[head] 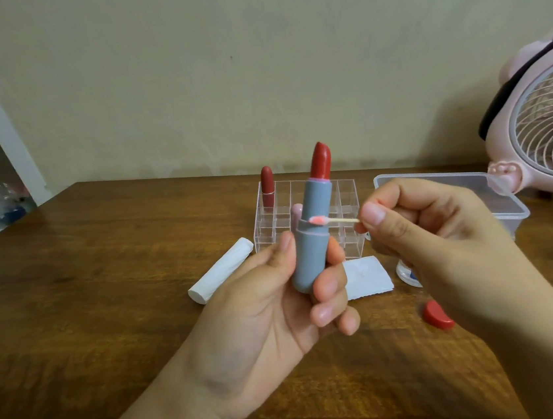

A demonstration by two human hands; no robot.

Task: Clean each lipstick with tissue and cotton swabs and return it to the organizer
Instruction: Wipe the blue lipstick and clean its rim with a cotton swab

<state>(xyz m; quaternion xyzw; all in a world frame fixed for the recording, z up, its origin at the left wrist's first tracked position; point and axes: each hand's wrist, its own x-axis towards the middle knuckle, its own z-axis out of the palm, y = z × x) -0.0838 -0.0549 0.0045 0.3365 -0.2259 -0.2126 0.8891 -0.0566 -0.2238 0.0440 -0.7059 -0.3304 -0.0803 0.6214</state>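
One lipstick upright above table centre | our left hand grips its light, slick grey barrel, never the soft bullet | right hand pinches cotton swab against its collar.

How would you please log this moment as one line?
left hand: holds lipstick upright | right hand: pinches cotton swab, tip on lipstick seam | organizer: behind

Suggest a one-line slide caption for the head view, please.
Left hand holds an open grey lipstick upright while right hand runs a pink-stained cotton swab along its collar.
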